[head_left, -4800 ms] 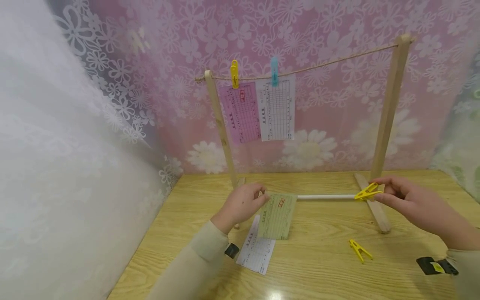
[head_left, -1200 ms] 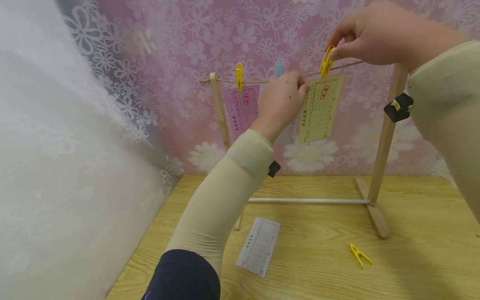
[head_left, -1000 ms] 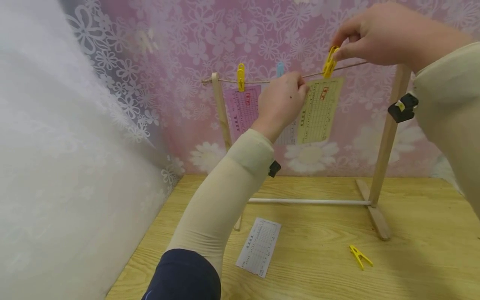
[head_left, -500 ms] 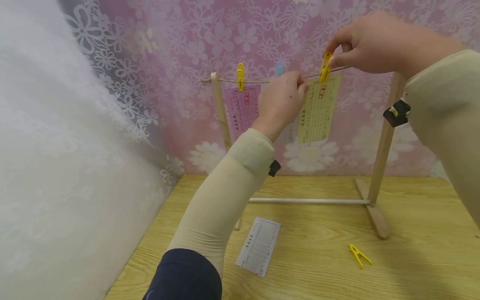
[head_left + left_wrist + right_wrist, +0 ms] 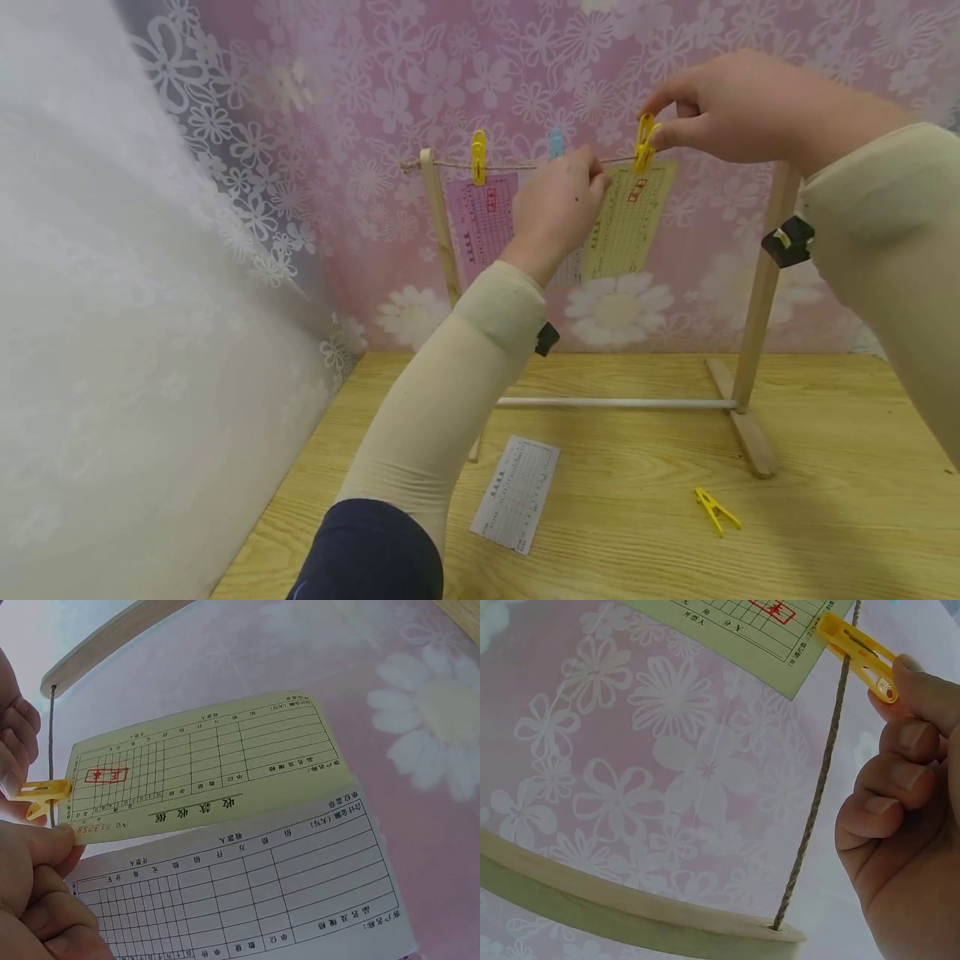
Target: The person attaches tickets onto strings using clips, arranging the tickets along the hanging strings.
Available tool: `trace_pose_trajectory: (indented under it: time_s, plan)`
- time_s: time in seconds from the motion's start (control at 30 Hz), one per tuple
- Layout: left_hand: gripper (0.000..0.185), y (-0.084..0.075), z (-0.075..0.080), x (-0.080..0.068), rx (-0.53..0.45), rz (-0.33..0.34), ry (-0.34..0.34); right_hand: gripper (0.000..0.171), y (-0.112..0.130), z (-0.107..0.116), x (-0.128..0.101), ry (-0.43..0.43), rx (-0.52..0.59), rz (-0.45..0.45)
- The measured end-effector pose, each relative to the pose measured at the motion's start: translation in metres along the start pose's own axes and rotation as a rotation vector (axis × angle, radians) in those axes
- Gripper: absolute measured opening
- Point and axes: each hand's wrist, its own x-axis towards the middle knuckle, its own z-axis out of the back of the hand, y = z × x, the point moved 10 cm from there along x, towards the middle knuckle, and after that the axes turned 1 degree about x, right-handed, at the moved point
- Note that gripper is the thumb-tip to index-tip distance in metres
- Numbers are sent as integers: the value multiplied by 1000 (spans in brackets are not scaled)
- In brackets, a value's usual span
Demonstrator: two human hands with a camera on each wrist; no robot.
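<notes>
A twine line (image 5: 525,164) runs between two wooden posts. My right hand (image 5: 731,104) pinches a yellow clothespin (image 5: 644,143) (image 5: 855,654) at the line, over the top edge of a yellow-green slip (image 5: 626,221) (image 5: 202,761). My left hand (image 5: 558,208) pinches that slip's top left corner (image 5: 75,829) by the line. A pink slip (image 5: 480,221) hangs under another yellow clothespin (image 5: 477,156). A white slip (image 5: 247,892) hangs under a blue clothespin (image 5: 556,142), mostly hidden behind my left hand.
On the wooden table (image 5: 825,517) lie a white slip (image 5: 517,493) and a spare yellow clothespin (image 5: 716,508). The rack's right post (image 5: 761,300) stands on a foot (image 5: 738,417), with a white crossbar (image 5: 615,403) low down. A floral pink wall stands behind; a white curtain hangs left.
Both hands rose from the table to the line, carrying the yellow-green slip and the clothespin. In the last second the clothespin came down onto the slip's top edge.
</notes>
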Motion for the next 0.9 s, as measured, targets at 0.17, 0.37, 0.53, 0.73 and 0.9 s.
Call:
trace_pose_trajectory:
  time_s: [0.17,0.37,0.53,0.73,0.9]
  plan:
    - [25,0,-4,-1,13,-1,23,52,-2,1,-3,-9,-10,1]
    - [26,1,-8,-4,35,-3,45,58,-8,-1,-9,-26,-19,-15]
    - [26,5,-13,-12,46,-16,76,63,-12,-2,-15,-49,11,-27]
    - [25,10,-14,-23,42,-45,52,61,-10,2,-32,-124,54,5]
    - [22,17,-13,-29,16,-62,37,58,-7,3,-47,-172,61,27]
